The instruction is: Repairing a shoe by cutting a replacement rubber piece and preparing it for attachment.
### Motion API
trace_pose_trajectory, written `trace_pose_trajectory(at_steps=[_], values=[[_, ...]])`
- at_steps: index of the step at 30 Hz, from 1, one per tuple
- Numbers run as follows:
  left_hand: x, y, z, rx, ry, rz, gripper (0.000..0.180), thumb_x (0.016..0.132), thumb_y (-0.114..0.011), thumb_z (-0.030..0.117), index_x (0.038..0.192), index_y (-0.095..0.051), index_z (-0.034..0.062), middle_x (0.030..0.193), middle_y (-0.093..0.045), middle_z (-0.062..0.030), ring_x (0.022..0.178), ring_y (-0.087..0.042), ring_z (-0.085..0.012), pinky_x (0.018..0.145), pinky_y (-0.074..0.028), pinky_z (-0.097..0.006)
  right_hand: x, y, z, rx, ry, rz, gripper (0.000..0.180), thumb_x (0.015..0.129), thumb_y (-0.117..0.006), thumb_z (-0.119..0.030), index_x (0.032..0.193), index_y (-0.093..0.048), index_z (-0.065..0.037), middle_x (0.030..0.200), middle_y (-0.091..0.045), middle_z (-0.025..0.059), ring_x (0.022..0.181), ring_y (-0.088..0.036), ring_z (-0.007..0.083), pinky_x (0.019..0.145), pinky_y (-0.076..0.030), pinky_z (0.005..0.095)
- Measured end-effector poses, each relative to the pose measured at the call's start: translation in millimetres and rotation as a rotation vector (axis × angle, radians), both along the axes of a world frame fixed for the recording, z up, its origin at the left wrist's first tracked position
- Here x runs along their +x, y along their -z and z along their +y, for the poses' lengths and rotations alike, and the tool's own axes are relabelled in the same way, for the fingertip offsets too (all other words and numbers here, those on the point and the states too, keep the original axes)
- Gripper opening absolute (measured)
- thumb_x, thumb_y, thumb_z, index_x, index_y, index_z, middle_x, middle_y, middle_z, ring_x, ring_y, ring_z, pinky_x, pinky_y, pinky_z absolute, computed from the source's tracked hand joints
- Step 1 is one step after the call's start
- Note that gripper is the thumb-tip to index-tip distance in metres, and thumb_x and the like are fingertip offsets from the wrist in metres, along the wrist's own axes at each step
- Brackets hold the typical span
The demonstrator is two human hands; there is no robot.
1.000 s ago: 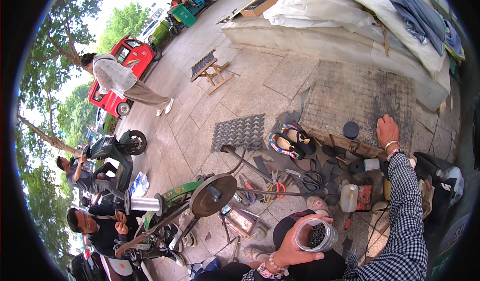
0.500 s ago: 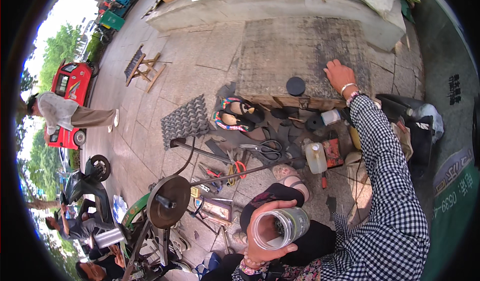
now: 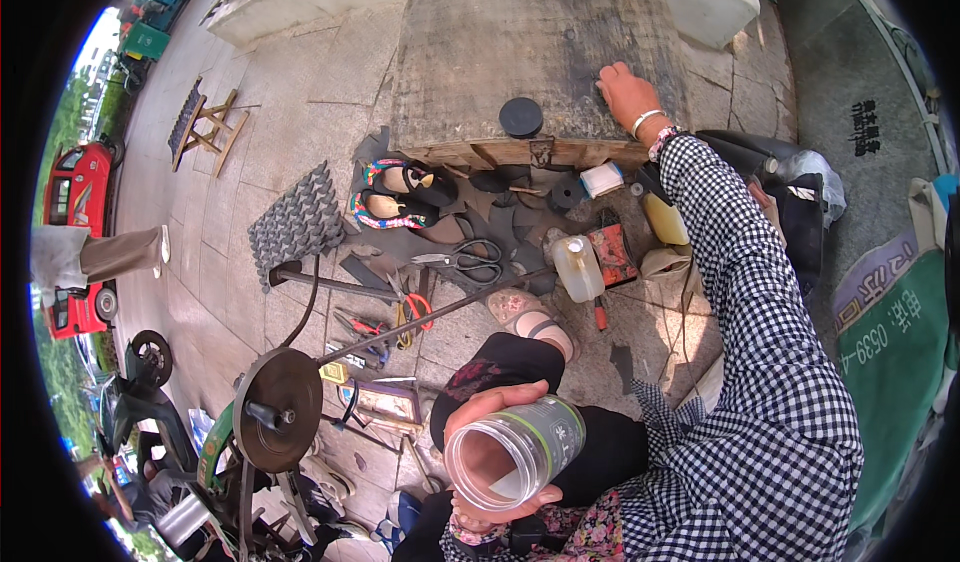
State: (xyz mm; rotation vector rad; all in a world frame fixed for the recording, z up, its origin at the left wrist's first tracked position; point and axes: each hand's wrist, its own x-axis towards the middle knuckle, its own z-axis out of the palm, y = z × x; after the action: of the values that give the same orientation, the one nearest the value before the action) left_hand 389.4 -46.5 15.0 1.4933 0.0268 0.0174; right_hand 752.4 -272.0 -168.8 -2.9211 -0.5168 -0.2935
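While the left hand (image 3: 497,432) curls around a clear jar (image 3: 515,452) with a greenish band, held low and close to the lap with its open mouth turned toward the camera, the right hand (image 3: 627,94) reaches far out to the worn dark surface (image 3: 480,52) beyond the scattered tools. The left fingers (image 3: 500,402) wrap over the jar's top side and thumb under it, closed firmly on the glass. The right arm, in a checked sleeve (image 3: 760,292), is stretched nearly straight; its palm lies flat near the surface's right edge, fingers spread and holding nothing, with a black round disc (image 3: 521,117) well to its left. Judging by this, the step in hand looks like fetching something from the surface while the jar waits; the next move would call for closing the right fingers on a chosen piece. Scissors (image 3: 470,258), a plastic bottle (image 3: 578,268) and shoes (image 3: 405,194) lie on the paving between.
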Motion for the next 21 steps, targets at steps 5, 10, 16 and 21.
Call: trace_pose_trajectory(at_steps=[5, 10, 16, 21], values=[[-1.1, 1.9, -2.1, -0.001, -0.009, -0.008, 0.102, 0.045, -0.086, 0.04, 0.122, -0.033, -0.001, 0.105, -0.051, -0.0218, 0.099, -0.054, -0.0359, 0.085, -0.044, -0.045, 25.4, 12.7, -15.5, 0.422, 0.096, -0.105, 0.02, 0.079, -0.06, -0.022, 0.076, -0.054, -0.003, 0.077, -0.059, 0.0162, 0.07, -0.057, 0.0349, 0.061, -0.045, 0.0412], [-0.2, -2.4, -5.5, -0.051, -0.075, -0.017, 0.101, 0.045, -0.086, 0.039, 0.12, -0.034, -0.0023, 0.104, -0.051, -0.0227, 0.099, -0.054, -0.0351, 0.085, -0.044, -0.044, 34.2, -2.7, -24.7, 1.114, 0.503, 0.41, 0.017, 0.081, -0.062, -0.018, 0.075, -0.053, -0.003, 0.065, -0.053, 0.0056, 0.056, -0.053, 0.0181, 0.044, -0.039, 0.0297], [2.6, -4.2, -10.5, -0.038, -0.044, 0.005, 0.097, 0.051, -0.085, 0.036, 0.123, -0.031, -0.0001, 0.107, -0.053, -0.0216, 0.099, -0.054, -0.0295, 0.086, -0.043, -0.04, 34.1, 15.0, -32.3, 2.732, 0.233, 0.958, 0.018, 0.091, -0.043, -0.018, 0.085, -0.047, -0.002, 0.071, -0.046, 0.0072, 0.052, -0.038, 0.0129, 0.04, -0.03, 0.025], [3.3, -7.1, -18.0, 0.009, -0.104, 0.037, 0.102, 0.047, -0.084, 0.046, 0.121, -0.032, -0.0033, 0.103, -0.051, -0.0222, 0.097, -0.054, -0.0321, 0.083, -0.045, -0.04, 29.2, 17.5, -22.8, 2.882, 0.02, 0.932, 0.027, 0.093, -0.038, -0.025, 0.082, -0.047, -0.002, 0.076, -0.049, 0.0104, 0.053, -0.039, 0.0139, 0.042, -0.031, 0.0262]])
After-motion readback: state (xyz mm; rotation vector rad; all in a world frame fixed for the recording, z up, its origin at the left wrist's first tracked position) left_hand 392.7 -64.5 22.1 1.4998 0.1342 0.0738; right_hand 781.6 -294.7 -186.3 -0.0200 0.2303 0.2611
